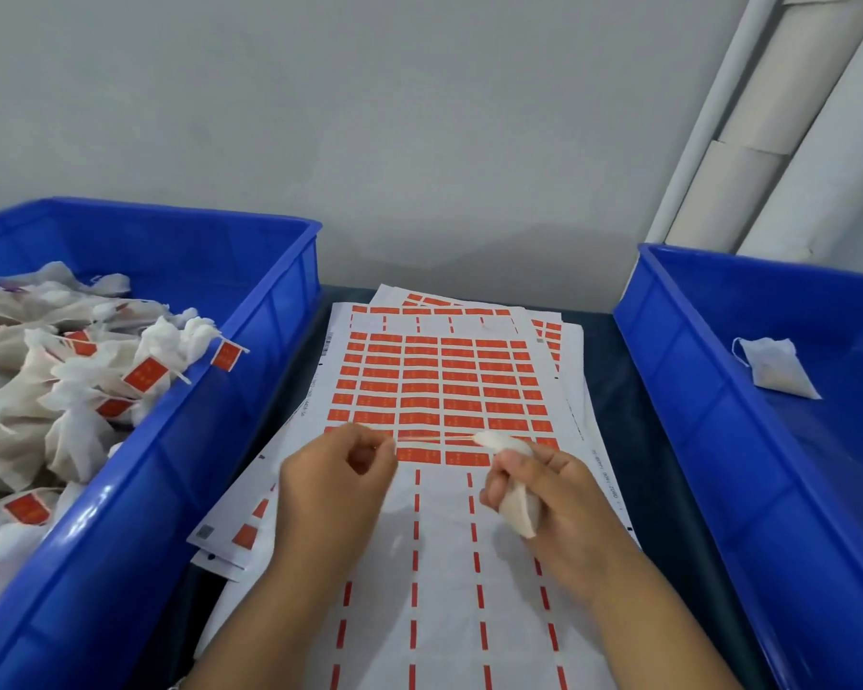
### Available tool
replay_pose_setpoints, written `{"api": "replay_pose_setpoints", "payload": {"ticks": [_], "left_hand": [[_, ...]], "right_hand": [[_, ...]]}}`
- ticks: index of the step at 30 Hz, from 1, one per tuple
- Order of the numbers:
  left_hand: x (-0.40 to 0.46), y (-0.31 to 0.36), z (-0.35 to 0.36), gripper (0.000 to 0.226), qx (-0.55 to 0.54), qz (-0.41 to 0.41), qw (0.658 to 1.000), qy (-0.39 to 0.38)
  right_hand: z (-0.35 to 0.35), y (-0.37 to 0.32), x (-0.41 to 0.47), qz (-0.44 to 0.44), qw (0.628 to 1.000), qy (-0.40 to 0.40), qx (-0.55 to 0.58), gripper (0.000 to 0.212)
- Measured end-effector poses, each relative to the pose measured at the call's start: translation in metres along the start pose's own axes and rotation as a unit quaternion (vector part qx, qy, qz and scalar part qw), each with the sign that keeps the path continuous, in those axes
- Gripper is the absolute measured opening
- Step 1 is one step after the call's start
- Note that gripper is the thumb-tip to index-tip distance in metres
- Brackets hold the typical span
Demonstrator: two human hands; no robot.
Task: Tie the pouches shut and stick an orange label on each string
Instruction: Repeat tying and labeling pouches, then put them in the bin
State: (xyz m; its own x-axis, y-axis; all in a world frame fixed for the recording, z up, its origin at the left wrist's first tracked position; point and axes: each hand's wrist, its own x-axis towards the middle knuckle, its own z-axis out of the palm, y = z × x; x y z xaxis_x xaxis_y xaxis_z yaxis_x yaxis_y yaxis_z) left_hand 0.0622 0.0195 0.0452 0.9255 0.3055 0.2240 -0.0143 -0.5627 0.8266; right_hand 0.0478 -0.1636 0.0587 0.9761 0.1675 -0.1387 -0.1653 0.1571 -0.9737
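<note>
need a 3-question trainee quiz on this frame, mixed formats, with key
1. True or false: the right hand holds a pouch while the left hand pulls its string taut.
2. Which bin holds the labelled pouches? A) left bin B) right bin C) neither
3. Fill in: the hands work above a sheet of ____ labels.

Key: 1 true; 2 A; 3 orange
</note>
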Motion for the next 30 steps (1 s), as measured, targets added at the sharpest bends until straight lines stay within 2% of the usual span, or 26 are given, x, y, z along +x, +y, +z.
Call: {"api": "replay_pose_setpoints", "payload": {"ticks": [3,5,7,11,14,17,20,24,30], "left_hand": [[-0.007,0.004,0.006,0.017,0.085,0.058,0.981,-0.166],[-0.010,0.006,0.008,0.012,0.084,0.077,0.961,-0.250],[-0.011,0.007,0.007,0.015,0.057,0.082,0.953,-0.285],[-0.011,0.009,0.005,0.022,-0.006,0.133,0.955,-0.266],[-0.014,0.009,0.005,0.021,-0.001,0.197,0.949,-0.244],[-0.015,0.008,0.007,0.020,0.004,0.221,0.952,-0.210],[-0.014,0.007,0.009,0.022,-0.029,0.192,0.964,-0.180],[-0.017,0.005,0.015,0.019,-0.085,0.110,0.971,-0.192],[-0.015,0.006,0.017,0.017,-0.149,0.031,0.972,-0.179]], "right_hand": [[-0.007,0.000,0.003,-0.009,0.993,0.047,0.111,0.021],[-0.007,0.004,0.005,-0.003,0.994,0.080,0.072,0.021],[-0.004,0.009,0.007,-0.003,0.992,0.119,-0.042,0.015],[0.001,0.014,0.006,-0.048,0.959,0.109,-0.257,0.006],[0.003,0.018,0.005,-0.065,0.935,0.083,-0.339,0.007],[0.007,0.018,0.003,-0.071,0.926,0.043,-0.368,0.009],[0.010,0.016,0.003,-0.060,0.927,-0.015,-0.369,0.007],[0.010,0.014,0.001,-0.043,0.941,-0.080,-0.326,0.019],[0.014,0.019,0.001,-0.088,0.945,-0.024,-0.314,0.015]]}}
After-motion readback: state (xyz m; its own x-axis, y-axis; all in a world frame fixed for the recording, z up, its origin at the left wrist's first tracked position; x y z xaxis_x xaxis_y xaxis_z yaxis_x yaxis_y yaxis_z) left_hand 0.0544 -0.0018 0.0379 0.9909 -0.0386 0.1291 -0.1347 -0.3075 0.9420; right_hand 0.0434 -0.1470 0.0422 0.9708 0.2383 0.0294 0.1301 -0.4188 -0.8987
